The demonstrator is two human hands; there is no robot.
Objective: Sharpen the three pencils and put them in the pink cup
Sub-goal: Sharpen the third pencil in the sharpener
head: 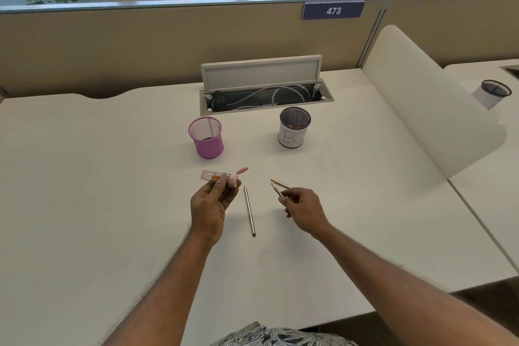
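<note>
Standing over the white desk [84,177], the person holds both bare arms out above it. The left hand [211,205] has its fingers curled and pinched around a pink, partly clear sharpener [222,176], whose near end is hidden inside the grip; a small pink flap sticks up from it toward the right. The right hand [303,206] pinches two pencils [278,187] between thumb and fingertips, only their pointed ends showing, the rest lost behind the fingers. A third pencil [249,211] lies flat on the desk between the hands, tip away from the person. The pink cup [206,137], a mesh one, stands upright beyond the left hand; something dark sits low inside but I cannot make it out. Well to its right stands a black mesh cup [294,130] wrapped in paper with partly readable lettering. Behind them, an open cable hatch [264,87] shows tangled white cords.
</note>
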